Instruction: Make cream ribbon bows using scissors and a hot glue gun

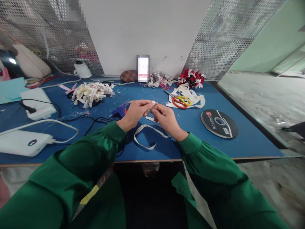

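Observation:
My left hand (135, 112) and my right hand (166, 120) meet over the middle of the blue table, both pinching a narrow white ribbon (153, 102). Only a small bit of it shows at the fingertips; the rest is hidden by my fingers. Below them a longer printed white ribbon (140, 128) curls loosely on the table and passes under my right hand. Whether it joins the held bit, I cannot tell. Just left of my left hand lies a blue glue gun (119, 110), partly covered by that hand.
Orange-and-yellow scissors (180, 102) rest on white ribbon scraps (200, 101). A black ribbon spool (219, 124) lies at right. Ribbon bows (89, 93) are heaped at left, red ones (190, 78) at back. A phone (143, 68) stands upright. Cables and a power bank (22, 143) occupy the left.

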Tool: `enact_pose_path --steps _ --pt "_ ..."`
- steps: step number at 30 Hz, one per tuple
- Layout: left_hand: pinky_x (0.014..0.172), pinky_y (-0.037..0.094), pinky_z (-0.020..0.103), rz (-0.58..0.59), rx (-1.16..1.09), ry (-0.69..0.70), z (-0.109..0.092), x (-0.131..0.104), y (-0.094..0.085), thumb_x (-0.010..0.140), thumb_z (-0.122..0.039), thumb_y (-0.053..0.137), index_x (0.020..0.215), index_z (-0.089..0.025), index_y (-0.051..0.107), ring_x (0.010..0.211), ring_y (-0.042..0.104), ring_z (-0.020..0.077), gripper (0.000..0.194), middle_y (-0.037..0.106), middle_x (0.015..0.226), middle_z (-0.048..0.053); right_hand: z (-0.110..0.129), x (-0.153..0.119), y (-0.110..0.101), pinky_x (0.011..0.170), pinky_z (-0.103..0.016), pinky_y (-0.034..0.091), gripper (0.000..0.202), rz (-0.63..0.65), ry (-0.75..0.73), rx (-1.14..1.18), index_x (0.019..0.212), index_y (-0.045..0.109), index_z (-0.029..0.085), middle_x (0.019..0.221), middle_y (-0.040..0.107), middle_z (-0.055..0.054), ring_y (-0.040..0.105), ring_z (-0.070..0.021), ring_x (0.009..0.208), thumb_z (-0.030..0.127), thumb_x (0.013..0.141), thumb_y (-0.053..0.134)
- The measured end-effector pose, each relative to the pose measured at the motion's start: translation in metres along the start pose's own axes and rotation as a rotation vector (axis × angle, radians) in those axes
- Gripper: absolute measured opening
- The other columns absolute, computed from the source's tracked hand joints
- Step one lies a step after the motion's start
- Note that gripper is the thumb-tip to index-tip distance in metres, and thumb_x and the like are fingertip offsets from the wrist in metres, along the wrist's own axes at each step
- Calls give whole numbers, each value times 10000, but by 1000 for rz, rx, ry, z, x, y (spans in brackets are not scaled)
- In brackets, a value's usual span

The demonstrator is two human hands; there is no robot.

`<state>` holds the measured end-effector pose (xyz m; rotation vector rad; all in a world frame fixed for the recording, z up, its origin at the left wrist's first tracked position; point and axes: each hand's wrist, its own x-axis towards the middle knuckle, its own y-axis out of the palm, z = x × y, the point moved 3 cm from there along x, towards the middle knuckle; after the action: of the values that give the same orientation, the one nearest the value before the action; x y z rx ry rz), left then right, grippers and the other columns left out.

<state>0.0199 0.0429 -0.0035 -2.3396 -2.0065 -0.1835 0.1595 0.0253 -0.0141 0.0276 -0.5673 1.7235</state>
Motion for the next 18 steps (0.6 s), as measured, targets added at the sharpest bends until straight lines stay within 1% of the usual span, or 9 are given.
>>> enact_pose_path --steps 4,6,8,11,14,15,16,18 --pt "506 328 241 -33 -93 -40 5 -1 3 635 -343 806 730 -145 773 490 361 60 222 599 590 -11 9 -5 0 599 -271 338 274 -68 -136 -193 636 423 227 590 498 26 420 -123 571 250 904 479" --pt "502 320 238 -13 -135 -92 8 -1 4 602 -335 818 710 -134 767 488 347 61 233 557 545 -18 12 -7 2 608 -271 331 259 -61 -213 -260 649 406 229 606 487 22 401 -124 579 239 901 466" --pt "501 312 237 12 -136 -118 9 0 3 590 -338 828 705 -128 766 489 346 62 248 534 528 -22 12 -8 4 608 -272 323 256 -40 -237 -282 653 414 226 605 472 23 388 -122 578 240 902 468" --pt "545 357 241 42 -99 -84 6 3 -1 653 -374 815 782 -144 788 494 340 64 265 501 518 -39 5 -4 2 591 -272 314 228 -67 -151 -188 693 510 213 598 459 33 386 -121 568 275 912 493" --pt "602 396 253 87 -56 -71 2 4 -5 743 -425 755 847 -164 804 479 293 70 285 362 452 -74 -2 1 -1 561 -269 318 205 -66 -38 -38 763 608 206 569 452 45 399 -123 546 337 903 538" --pt "594 386 253 94 -45 -67 0 5 -6 749 -431 744 843 -166 805 480 293 73 288 355 451 -73 -3 2 -2 548 -269 316 210 -63 -11 0 765 624 205 555 448 48 398 -121 535 355 894 555" --pt "577 367 251 94 -35 -58 -1 5 -6 739 -425 746 834 -166 804 488 309 76 282 393 466 -62 -4 3 -3 536 -269 311 217 -65 9 28 757 634 204 546 446 49 395 -119 524 370 883 573" --pt "548 328 246 90 -10 -35 -3 4 -7 693 -374 765 834 -167 804 529 376 88 253 529 547 -25 -4 4 -6 518 -269 302 231 -75 36 71 733 637 202 541 446 51 392 -113 510 391 861 604"
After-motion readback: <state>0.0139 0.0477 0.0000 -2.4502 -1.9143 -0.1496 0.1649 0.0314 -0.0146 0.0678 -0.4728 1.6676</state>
